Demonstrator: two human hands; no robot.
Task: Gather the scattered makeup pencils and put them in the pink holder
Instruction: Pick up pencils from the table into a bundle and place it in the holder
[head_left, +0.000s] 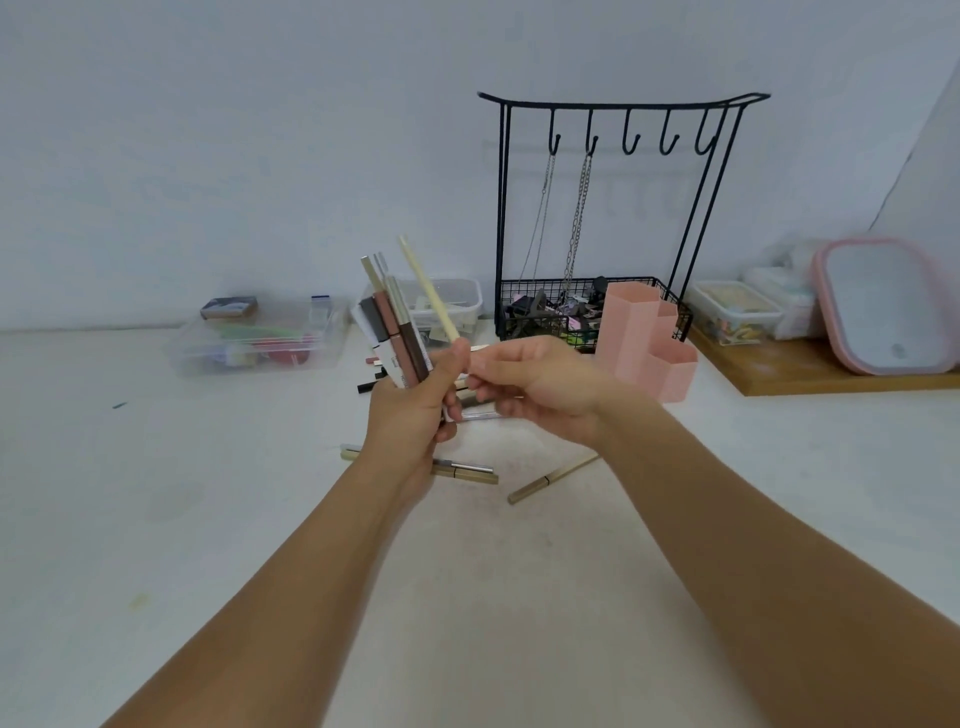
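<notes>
The left hand (410, 410) has its grip clamped on a bundle of makeup pencils (397, 332), held upright. The right hand (540, 384) pinches a cream pencil (428, 291). The pink holder (644, 338) stands just right on the bench (208, 493).

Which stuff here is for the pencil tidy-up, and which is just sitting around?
For the job: bundle of pencils in the left hand, right hand, loose pencils on the table, pink holder.

Just lying about: wire jewellery rack, clear boxes, pink-rimmed mirror.
</notes>
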